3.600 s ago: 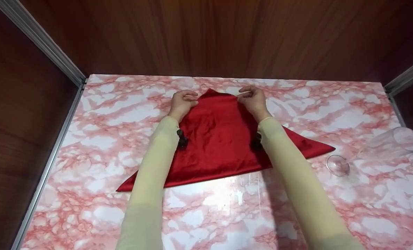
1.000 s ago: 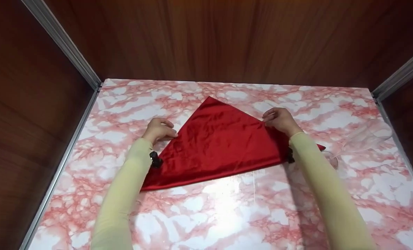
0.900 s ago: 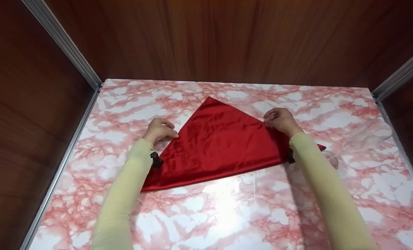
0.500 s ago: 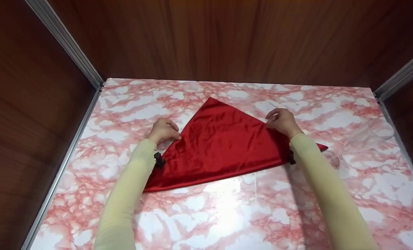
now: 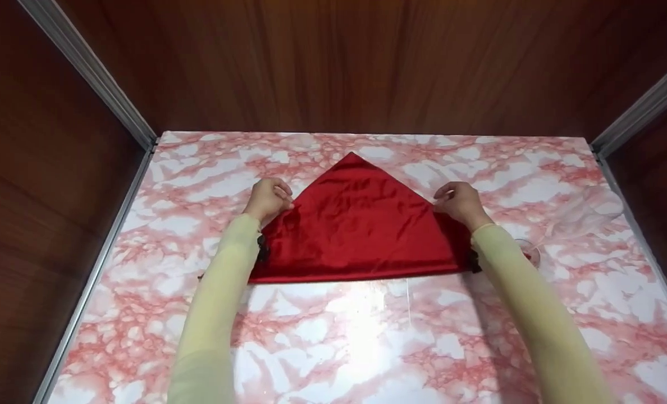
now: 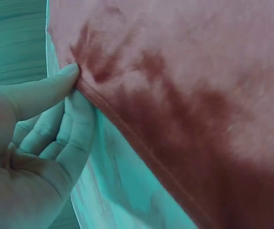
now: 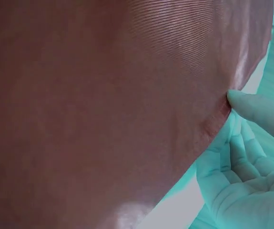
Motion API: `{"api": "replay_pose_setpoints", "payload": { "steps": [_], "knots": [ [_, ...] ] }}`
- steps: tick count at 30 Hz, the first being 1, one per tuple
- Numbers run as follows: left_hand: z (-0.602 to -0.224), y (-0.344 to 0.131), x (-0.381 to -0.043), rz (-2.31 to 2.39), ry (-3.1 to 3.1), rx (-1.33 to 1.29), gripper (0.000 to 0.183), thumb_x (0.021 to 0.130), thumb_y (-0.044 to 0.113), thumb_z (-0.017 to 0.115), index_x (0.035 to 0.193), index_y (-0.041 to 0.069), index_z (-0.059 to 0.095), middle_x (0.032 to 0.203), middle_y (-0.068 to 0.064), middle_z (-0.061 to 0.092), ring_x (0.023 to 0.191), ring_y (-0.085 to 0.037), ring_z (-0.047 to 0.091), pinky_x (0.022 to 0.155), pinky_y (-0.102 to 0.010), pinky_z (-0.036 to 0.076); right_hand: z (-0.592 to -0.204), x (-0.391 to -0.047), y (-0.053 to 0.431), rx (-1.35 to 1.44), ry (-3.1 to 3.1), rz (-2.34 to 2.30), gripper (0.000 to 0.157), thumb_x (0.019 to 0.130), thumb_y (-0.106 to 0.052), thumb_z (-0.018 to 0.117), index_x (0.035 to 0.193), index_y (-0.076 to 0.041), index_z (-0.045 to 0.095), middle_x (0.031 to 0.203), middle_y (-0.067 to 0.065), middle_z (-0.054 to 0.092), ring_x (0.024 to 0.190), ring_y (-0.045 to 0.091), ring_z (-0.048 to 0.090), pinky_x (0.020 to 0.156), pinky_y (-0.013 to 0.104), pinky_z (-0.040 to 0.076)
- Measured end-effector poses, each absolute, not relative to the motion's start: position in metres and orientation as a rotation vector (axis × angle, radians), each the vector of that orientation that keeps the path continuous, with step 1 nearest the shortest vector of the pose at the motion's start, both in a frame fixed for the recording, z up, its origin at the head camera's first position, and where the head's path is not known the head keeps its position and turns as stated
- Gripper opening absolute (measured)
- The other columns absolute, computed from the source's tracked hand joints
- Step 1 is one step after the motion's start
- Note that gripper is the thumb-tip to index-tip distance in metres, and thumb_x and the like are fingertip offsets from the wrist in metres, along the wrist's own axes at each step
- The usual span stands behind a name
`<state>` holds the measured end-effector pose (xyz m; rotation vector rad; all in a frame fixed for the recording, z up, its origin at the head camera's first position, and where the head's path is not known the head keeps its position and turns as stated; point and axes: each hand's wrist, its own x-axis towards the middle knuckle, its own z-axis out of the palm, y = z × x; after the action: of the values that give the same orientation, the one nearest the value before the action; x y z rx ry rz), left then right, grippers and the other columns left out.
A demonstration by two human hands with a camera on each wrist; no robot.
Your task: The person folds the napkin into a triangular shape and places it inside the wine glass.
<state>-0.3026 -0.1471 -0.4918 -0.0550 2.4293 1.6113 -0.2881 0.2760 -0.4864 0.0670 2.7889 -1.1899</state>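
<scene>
Shiny red triangular satin-like cloth (image 5: 361,224) lies on the red-and-white marble-patterned tabletop (image 5: 311,348), tip pointing away from the person, long edge nearest. Left hand (image 5: 267,199) pinches its left slanted edge; right hand (image 5: 461,203) pinches the right one, at about matching height. Grip on both sides: grasping cloth. Paired hold probably keeps the sides even and spread, the tip between them. Clear stemmed glass (image 5: 586,212) lies on its side past the right arm, likely put there to stay out of the way; its foot is just beside the pale yellow right sleeve (image 5: 527,306).

Head view alone gives the whole triangle outline and the glass; both side corners are mostly covered by the sleeves. Left wrist view adds thumb on top, fingers under, a narrow hem, creases by the pinch. Right wrist view: same thumb-over hold, plus fine ripple lines not seen from above. Wrist colours off, cloth reads brownish pink.
</scene>
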Motion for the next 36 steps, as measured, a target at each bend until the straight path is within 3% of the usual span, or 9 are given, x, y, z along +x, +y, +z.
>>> {"api": "replay_pose_setpoints", "payload": {
  "steps": [7,11,16,21,24,28,32,36],
  "knots": [
    [-0.493,-0.142,-0.301,1.441,2.631,0.061,0.024,0.073,-0.018,0.066,0.095,-0.008,0.064,0.079,-0.018,0.063,0.065,-0.013,0.055,0.058,-0.021,0.045,-0.49,-0.283,0.273,0.044,2.823,-1.166,0.02,0.078,0.001,0.065,0.097,0.004,0.065,0.081,0.013,0.064,0.066,0.011,0.053,0.06,0.023,0.043],
    [-0.494,-0.14,-0.297,1.49,2.62,0.086,0.027,0.073,-0.021,0.057,0.097,-0.011,0.063,0.086,-0.023,0.065,0.071,-0.02,0.061,0.059,-0.02,0.046,-0.492,-0.278,0.27,0.019,2.821,-1.177,0.021,0.081,-0.002,0.065,0.101,0.004,0.063,0.084,0.014,0.062,0.068,0.013,0.053,0.062,0.024,0.044],
    [-0.495,-0.143,-0.286,1.547,2.59,0.138,0.027,0.079,-0.018,0.06,0.105,-0.012,0.062,0.1,-0.027,0.064,0.091,-0.033,0.063,0.075,-0.03,0.052,-0.491,-0.27,0.264,-0.047,2.801,-1.178,0.032,0.084,-0.004,0.065,0.113,0.008,0.057,0.098,0.021,0.063,0.08,0.024,0.059,0.077,0.034,0.047],
    [-0.494,-0.141,-0.267,1.395,2.696,0.303,0.032,0.087,0.003,0.068,0.116,-0.008,0.063,0.113,-0.021,0.064,0.105,-0.031,0.06,0.093,-0.038,0.046,-0.488,-0.254,0.253,-0.228,2.843,-0.937,0.058,0.086,-0.011,0.063,0.135,0.01,0.041,0.123,0.03,0.051,0.111,0.04,0.051,0.099,0.048,0.037],
    [-0.494,-0.133,-0.255,1.243,2.729,0.371,0.042,0.092,0.017,0.065,0.128,-0.003,0.057,0.127,-0.016,0.059,0.121,-0.028,0.051,0.103,-0.037,0.038,-0.487,-0.242,0.243,-0.346,2.872,-0.728,0.07,0.088,-0.02,0.064,0.144,0.006,0.031,0.136,0.031,0.038,0.126,0.045,0.036,0.106,0.052,0.03],
    [-0.495,-0.12,-0.235,1.002,2.723,0.456,0.054,0.098,0.033,0.055,0.142,0.004,0.044,0.146,-0.018,0.039,0.138,-0.032,0.029,0.112,-0.04,0.023,-0.49,-0.223,0.229,-0.472,2.901,-0.561,0.073,0.091,-0.03,0.062,0.148,0.001,0.028,0.148,0.028,0.027,0.136,0.044,0.023,0.11,0.052,0.022],
    [-0.499,-0.107,-0.215,0.809,2.719,0.536,0.059,0.099,0.043,0.046,0.148,0.012,0.036,0.153,-0.02,0.024,0.141,-0.04,0.013,0.113,-0.05,0.015,-0.492,-0.204,0.214,-0.588,2.924,-0.478,0.071,0.093,-0.037,0.059,0.148,-0.001,0.031,0.15,0.026,0.026,0.137,0.046,0.02,0.112,0.051,0.018],
    [-0.501,-0.095,-0.196,0.725,2.725,0.572,0.059,0.099,0.048,0.045,0.149,0.017,0.036,0.154,-0.019,0.022,0.141,-0.042,0.008,0.112,-0.056,0.012,-0.497,-0.189,0.202,-0.688,2.928,-0.415,0.068,0.095,-0.041,0.056,0.147,-0.003,0.034,0.151,0.025,0.026,0.137,0.047,0.021,0.112,0.052,0.018]
  ]
}}
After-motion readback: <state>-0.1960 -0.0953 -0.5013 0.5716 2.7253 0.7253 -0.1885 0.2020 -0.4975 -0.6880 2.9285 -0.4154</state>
